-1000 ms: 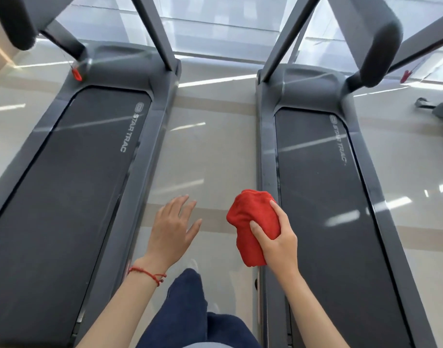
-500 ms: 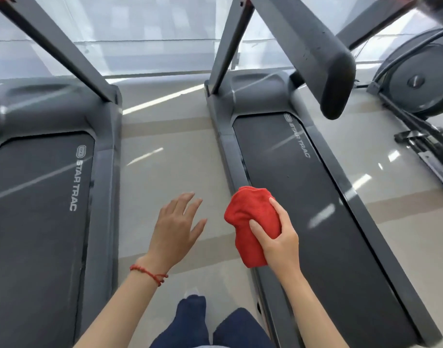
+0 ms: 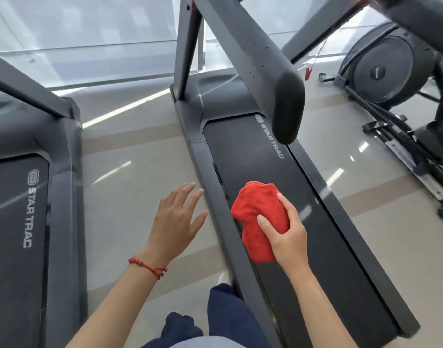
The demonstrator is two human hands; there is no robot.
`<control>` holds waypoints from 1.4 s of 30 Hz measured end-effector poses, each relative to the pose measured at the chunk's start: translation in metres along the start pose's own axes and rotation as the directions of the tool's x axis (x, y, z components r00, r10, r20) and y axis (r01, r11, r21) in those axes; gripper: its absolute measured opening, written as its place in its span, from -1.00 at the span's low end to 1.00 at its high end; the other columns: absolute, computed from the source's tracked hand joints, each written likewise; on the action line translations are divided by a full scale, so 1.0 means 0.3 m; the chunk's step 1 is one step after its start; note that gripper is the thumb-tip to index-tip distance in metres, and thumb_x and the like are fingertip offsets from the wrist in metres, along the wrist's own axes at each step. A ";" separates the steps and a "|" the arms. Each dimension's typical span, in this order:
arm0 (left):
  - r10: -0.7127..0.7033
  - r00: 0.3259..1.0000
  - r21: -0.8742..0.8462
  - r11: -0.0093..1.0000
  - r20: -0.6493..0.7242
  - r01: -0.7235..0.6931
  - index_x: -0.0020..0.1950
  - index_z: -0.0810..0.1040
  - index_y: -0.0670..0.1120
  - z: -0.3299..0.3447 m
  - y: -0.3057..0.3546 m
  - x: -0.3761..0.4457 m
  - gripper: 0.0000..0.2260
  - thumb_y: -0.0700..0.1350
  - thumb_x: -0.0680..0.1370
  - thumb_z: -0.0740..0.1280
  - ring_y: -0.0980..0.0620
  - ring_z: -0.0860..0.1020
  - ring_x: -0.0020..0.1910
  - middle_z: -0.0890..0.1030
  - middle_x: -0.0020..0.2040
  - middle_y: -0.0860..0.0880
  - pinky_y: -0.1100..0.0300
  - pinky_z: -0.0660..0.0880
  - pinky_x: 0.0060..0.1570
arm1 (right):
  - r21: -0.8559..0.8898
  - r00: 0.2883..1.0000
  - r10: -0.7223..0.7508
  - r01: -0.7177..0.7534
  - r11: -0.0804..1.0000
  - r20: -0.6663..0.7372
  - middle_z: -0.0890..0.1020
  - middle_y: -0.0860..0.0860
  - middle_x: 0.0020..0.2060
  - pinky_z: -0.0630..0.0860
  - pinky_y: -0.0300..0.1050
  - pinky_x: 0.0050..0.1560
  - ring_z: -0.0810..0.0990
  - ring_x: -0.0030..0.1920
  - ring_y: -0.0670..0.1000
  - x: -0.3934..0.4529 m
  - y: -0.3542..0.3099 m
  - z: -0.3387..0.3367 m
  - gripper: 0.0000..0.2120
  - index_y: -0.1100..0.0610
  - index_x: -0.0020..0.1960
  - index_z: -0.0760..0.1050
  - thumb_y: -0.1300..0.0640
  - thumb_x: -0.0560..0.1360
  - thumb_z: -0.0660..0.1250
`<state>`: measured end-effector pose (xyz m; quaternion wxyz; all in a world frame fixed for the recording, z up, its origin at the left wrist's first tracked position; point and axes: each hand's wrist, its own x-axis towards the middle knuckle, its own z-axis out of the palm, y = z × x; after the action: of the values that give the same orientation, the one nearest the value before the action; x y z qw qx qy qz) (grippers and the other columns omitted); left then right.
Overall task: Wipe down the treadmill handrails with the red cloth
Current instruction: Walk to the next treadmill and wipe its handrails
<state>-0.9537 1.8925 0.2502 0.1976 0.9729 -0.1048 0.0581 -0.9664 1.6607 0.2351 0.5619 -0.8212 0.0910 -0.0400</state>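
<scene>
My right hand (image 3: 289, 234) grips a bunched red cloth (image 3: 258, 217) and holds it in the air over the belt of the right treadmill (image 3: 303, 222). That treadmill's dark padded handrail (image 3: 255, 59) runs from the top centre down to a rounded end (image 3: 287, 106), well above and beyond the cloth. A second padded handrail (image 3: 421, 18) crosses the top right corner. My left hand (image 3: 176, 219) hovers open, fingers spread, over the floor beside the treadmill's left side rail. A red string bracelet circles my left wrist.
Another treadmill (image 3: 27, 197) stands at the left, across a strip of glossy floor (image 3: 130, 197). An elliptical machine (image 3: 381, 71) stands at the right. A red safety clip (image 3: 307, 73) hangs on a cord. My dark blue trousers (image 3: 215, 320) show at the bottom.
The view has swung right: the right treadmill and its handrail now fill the centre, and the elliptical has come into view. Both hands keep the same pose, the cloth still held.
</scene>
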 end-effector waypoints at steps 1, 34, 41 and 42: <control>-0.006 1.000 -0.004 1.000 0.008 0.006 0.19 0.50 -0.23 0.001 0.020 0.031 -0.62 0.01 0.51 0.22 -0.23 0.51 0.15 0.54 0.18 -0.23 -0.10 0.49 0.03 | -0.008 1.000 -0.006 0.006 1.000 0.003 0.47 -0.34 0.13 0.38 -0.55 0.00 0.45 0.11 -0.38 0.036 0.001 -0.022 -0.42 -0.25 0.30 0.32 -0.06 0.35 0.46; 0.150 0.934 -0.053 0.983 -0.325 -0.177 0.26 0.45 -0.22 -0.198 0.192 0.669 -0.60 0.00 0.54 0.17 -0.19 0.42 0.27 0.48 0.26 -0.21 -0.05 0.37 0.24 | 0.030 0.874 -0.481 0.484 0.875 -0.069 0.55 -0.17 0.05 0.49 -0.29 0.01 0.55 -0.01 -0.19 0.806 -0.490 -0.289 -0.51 -0.13 0.22 0.42 -0.05 0.31 0.41; 0.171 0.914 -0.108 0.968 -0.368 -0.225 0.28 0.44 -0.20 -0.212 0.209 0.706 -0.60 0.01 0.55 0.18 -0.15 0.39 0.30 0.46 0.29 -0.19 -0.03 0.35 0.28 | 0.113 0.827 -0.557 0.548 0.829 0.077 0.56 -0.11 -0.05 0.47 -0.37 -0.10 0.56 -0.13 -0.23 0.867 -0.620 -0.277 -0.49 0.02 0.27 0.39 0.04 0.34 0.39; 0.169 0.914 -0.114 0.968 -0.369 -0.224 0.28 0.45 -0.20 -0.211 0.215 0.708 -0.60 0.01 0.55 0.18 -0.15 0.38 0.30 0.46 0.29 -0.18 -0.05 0.35 0.28 | 0.120 0.824 -0.552 0.540 0.833 0.129 0.56 -0.12 -0.05 0.47 -0.36 -0.09 0.56 -0.11 -0.22 0.878 -0.631 -0.267 -0.50 -0.01 0.27 0.40 0.05 0.35 0.39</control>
<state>-0.7664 1.8210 0.3649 0.2807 0.9126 -0.1688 0.2448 -0.7019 1.6026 0.4307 0.5638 -0.7909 -0.1944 -0.1376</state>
